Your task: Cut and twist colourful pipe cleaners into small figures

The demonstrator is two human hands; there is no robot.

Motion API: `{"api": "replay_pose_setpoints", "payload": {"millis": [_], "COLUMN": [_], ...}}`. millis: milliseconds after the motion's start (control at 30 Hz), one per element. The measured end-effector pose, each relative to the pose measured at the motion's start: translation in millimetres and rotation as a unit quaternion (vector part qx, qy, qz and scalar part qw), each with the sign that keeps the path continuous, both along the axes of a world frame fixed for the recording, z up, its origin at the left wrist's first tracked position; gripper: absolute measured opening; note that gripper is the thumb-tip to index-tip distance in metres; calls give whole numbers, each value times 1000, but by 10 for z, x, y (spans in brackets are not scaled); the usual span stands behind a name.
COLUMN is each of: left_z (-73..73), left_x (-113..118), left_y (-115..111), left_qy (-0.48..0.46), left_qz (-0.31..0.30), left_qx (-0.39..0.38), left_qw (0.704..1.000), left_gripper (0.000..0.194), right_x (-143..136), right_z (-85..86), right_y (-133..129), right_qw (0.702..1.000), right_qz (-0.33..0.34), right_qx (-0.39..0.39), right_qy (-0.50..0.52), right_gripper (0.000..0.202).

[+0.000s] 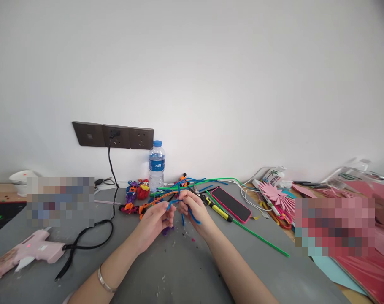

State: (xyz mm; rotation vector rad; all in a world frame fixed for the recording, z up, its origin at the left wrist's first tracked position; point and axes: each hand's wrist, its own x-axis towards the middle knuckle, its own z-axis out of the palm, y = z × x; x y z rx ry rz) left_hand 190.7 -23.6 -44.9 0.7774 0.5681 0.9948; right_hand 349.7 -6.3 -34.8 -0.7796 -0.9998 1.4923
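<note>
A speckled grey mat (pixel 179 274) spreads below a white wall (pixel 211 84) with dark sockets (pixel 112 136). Over it — near the middle — the left hand (pixel 155 223) and right hand (pixel 195 209) pinch a blue strand (pixel 173 202). A bottle (pixel 157 164) stands by the wall; a glue gun (pixel 49 250) lies at left, a phone (pixel 231 204) at right.

The blue label (pixel 156 162) on the bottle (pixel 156 174) reads 冰露 — lettering (pixel 269 178) on the palm-tree pack (pixel 273 175) is unclear.
</note>
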Motion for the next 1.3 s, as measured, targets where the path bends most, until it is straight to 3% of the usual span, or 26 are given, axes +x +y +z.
{"api": "replay_pose_setpoints", "payload": {"millis": [233, 467, 800, 1100, 1300], "left_z": [3, 60, 70, 91, 89], "left_x": [3, 6, -23, -22, -17], "left_y": [-22, -26, -50, -21, -10], "left_qy": [-5, -5, 37, 43, 23], "left_qz": [-33, -23, -83, 29, 44], "left_qx": [-4, -32, -16, 5, -1], "left_qw": [999, 999, 996, 999, 999], "left_gripper": [22, 29, 35, 36, 32], "right_x": [-3, 2, -6, -54, -65], "right_z": [50, 122, 140, 140, 139], "right_y": [-61, -93, -154, -177, -180], "right_qw": [998, 991, 975, 963, 968], "right_qz": [-9, -7, -26, -24, -25], "right_qx": [56, 109, 176, 176, 154], "right_qy": [-32, -79, -136, -203, -197], "right_gripper": [8, 8, 10, 27, 26]}}
